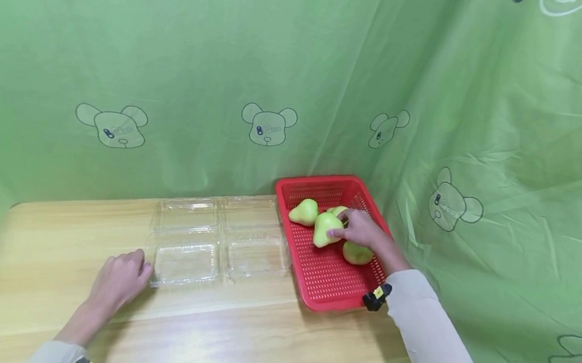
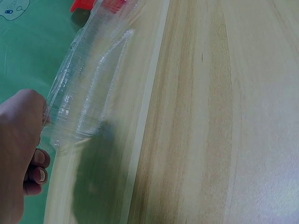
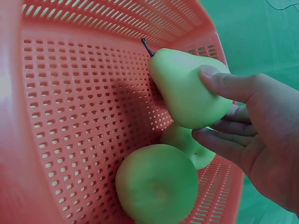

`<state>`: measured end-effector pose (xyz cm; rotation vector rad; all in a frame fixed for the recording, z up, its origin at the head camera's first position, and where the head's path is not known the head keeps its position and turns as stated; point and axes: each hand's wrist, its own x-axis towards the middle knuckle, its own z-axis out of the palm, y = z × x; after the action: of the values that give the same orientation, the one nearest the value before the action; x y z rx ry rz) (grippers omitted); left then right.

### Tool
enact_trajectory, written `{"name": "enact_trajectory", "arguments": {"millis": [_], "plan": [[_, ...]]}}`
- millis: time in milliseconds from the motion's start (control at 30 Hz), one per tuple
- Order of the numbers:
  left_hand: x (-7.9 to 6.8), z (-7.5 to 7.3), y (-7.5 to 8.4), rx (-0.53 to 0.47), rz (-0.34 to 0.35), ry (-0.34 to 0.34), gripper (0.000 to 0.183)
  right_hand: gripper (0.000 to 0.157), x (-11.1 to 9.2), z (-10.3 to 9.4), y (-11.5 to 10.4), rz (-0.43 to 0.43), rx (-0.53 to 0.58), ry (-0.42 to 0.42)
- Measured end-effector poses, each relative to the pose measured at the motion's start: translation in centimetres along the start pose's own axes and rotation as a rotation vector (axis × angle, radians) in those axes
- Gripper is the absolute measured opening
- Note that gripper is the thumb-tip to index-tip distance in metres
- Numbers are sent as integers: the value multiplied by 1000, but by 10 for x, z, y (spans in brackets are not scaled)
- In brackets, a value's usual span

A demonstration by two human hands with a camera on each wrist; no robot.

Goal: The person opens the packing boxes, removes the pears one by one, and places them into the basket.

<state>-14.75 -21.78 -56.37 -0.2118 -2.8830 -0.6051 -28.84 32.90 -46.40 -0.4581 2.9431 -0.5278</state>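
A green pear (image 1: 327,230) with a dark stem is gripped by my right hand (image 1: 361,230), thumb on one side and fingers on the other, inside the red basket (image 1: 320,303). Around it in the basket lie another pear (image 1: 303,212) to the left, one partly behind my fingers, and a rounded green fruit (image 3: 156,184) showing its base. To the left, a clear plastic container (image 1: 187,261) with several compartments stands on the table. My left hand (image 1: 122,275) pinches its near left edge, other fingers curled below, as the left wrist view shows.
The wooden table (image 1: 230,336) ends at a green curtain (image 1: 200,75) behind, with another curtain side (image 1: 512,230) close on the right of the basket. The basket's left wall stands right against the clear container.
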Motion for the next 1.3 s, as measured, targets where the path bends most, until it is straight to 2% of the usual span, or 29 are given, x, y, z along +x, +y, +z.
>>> {"name": "enact_trajectory", "arguments": {"millis": [400, 800, 1067, 1300], "plan": [[0, -1, 0, 5, 13, 6, 26, 46, 2, 5, 0, 26, -24, -66], [2, 1, -1, 11, 17, 18, 25, 42, 8, 14, 4, 44, -52, -82], [0, 1, 0, 7, 22, 39, 26, 42, 7, 19, 3, 94, -20, -132], [0, 1, -1, 4, 32, 59, 27, 41, 8, 19, -1, 120, -12, -124]]}}
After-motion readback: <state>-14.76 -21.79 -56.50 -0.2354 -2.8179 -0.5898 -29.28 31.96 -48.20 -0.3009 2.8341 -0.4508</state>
